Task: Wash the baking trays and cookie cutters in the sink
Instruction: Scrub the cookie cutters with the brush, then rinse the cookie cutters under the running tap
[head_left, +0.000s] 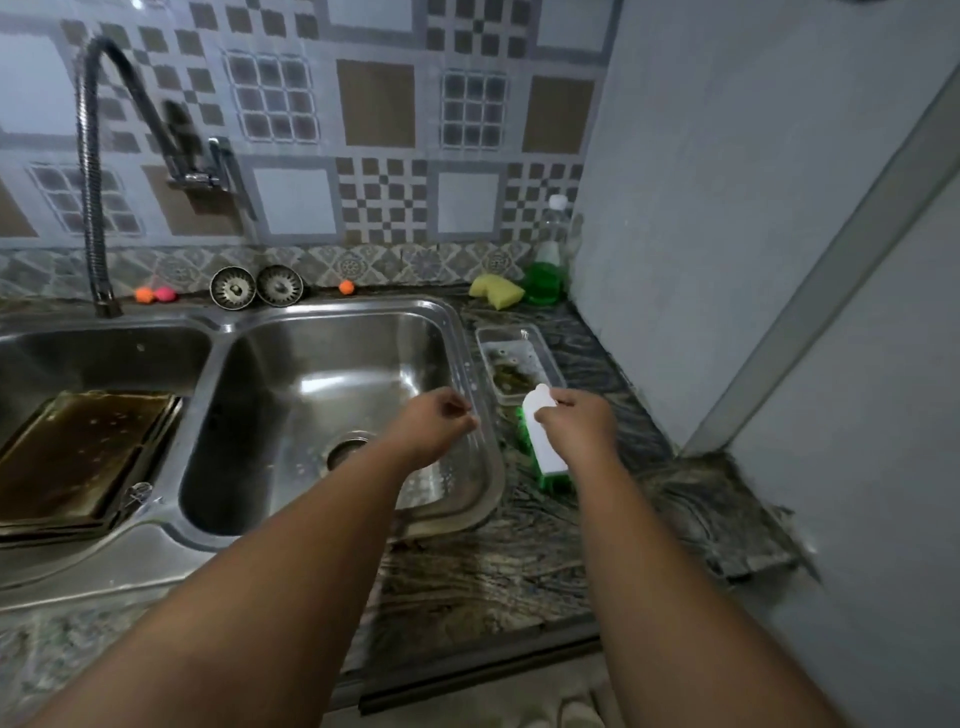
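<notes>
Stacked brown-stained baking trays (78, 457) lie in the left basin of the steel double sink (218, 332). A small metal cutter-like piece (137, 492) rests on the rim at their right corner. The right basin (311, 395) holds nothing but its drain. My right hand (576, 426) grips the top of a white scrubber with a green underside (545, 457), over the counter just right of the sink. My left hand (434, 428) hovers over the right basin's right rim with fingers curled, and I see nothing in it.
A clear tub with dirty residue (511, 364) sits on the counter behind the scrubber. A yellow sponge (496, 291) and a green soap bottle (548, 265) stand in the back corner. Two strainer plugs (257, 286) lean behind the sink; the tap (93, 171) rises at the left.
</notes>
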